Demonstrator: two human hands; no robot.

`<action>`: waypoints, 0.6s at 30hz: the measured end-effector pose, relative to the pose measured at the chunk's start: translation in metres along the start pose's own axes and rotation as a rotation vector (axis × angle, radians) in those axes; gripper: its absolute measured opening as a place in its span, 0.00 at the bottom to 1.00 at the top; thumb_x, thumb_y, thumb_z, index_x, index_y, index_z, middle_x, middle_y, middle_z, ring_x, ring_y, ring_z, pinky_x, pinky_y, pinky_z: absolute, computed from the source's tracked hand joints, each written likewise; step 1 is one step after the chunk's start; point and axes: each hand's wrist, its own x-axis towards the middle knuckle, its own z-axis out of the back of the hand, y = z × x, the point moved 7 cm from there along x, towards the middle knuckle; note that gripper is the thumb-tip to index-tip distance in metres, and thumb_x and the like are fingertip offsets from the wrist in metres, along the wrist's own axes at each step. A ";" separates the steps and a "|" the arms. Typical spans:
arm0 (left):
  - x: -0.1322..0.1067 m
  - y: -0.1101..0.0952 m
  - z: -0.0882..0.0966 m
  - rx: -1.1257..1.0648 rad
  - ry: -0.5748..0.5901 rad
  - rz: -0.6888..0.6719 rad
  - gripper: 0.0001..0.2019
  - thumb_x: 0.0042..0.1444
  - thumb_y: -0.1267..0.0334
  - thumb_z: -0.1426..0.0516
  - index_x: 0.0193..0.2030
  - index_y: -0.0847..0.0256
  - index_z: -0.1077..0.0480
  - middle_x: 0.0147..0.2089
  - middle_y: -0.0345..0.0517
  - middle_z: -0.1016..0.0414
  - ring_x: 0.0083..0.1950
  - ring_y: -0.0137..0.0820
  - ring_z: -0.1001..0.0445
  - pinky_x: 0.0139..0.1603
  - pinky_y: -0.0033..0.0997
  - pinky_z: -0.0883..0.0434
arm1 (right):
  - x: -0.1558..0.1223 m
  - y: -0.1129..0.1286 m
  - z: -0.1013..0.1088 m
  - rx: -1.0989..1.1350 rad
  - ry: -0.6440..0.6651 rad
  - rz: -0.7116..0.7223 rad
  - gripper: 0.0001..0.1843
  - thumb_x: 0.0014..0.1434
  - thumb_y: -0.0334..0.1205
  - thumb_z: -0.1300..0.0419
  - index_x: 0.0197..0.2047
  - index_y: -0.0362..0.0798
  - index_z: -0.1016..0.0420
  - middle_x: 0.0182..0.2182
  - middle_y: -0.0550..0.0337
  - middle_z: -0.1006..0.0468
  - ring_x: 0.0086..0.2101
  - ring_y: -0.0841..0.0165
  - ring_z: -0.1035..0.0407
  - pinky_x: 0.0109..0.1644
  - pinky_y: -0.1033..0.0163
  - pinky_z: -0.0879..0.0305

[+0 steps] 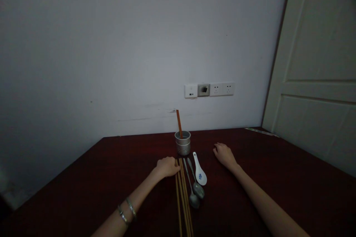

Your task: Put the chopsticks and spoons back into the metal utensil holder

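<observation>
My left hand (167, 166) is closed at the upper end of the leftmost of several long wooden chopsticks (184, 196), its thumb against that chopstick. The chopsticks lie lengthwise on the dark red table. Just right of them are two metal spoons (194, 200), bowls toward me. A white ceramic spoon (200, 176) with a blue mark lies further right. Behind them stands a metal holder (183, 145) with reddish-brown chopsticks (179, 124) leaning in it. My right hand (224, 154) rests on the table, right of the holder, palm down with fingers loosely stretched and nothing visible in them.
The dark red table (133, 148) reaches back to a pale wall (133, 52). Sockets and switches (221, 89) sit on the wall above the holder. A panelled door (314, 81) stands at the right. A thin strip (261, 132) lies at the table's back right edge.
</observation>
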 end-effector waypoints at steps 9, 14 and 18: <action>-0.002 -0.004 -0.005 0.036 -0.014 -0.001 0.15 0.48 0.57 0.52 0.31 0.62 0.27 0.37 0.59 0.25 0.39 0.45 0.26 0.36 0.39 0.32 | 0.000 0.000 0.000 -0.027 0.014 -0.003 0.20 0.56 0.37 0.54 0.47 0.39 0.29 0.49 0.43 0.31 0.49 0.59 0.38 0.52 0.57 0.45; -0.002 -0.001 -0.005 0.015 -0.037 0.044 0.15 0.47 0.58 0.51 0.31 0.62 0.27 0.37 0.58 0.25 0.39 0.42 0.26 0.37 0.35 0.32 | 0.000 -0.001 -0.001 -0.013 0.023 -0.017 0.20 0.56 0.36 0.54 0.48 0.41 0.30 0.49 0.45 0.31 0.50 0.60 0.38 0.53 0.58 0.45; 0.000 -0.001 -0.007 0.008 -0.067 0.052 0.15 0.46 0.59 0.51 0.32 0.64 0.27 0.36 0.59 0.25 0.38 0.42 0.26 0.35 0.34 0.32 | 0.000 -0.001 -0.001 -0.028 0.023 -0.010 0.20 0.55 0.36 0.54 0.47 0.40 0.30 0.49 0.45 0.31 0.49 0.60 0.38 0.52 0.58 0.45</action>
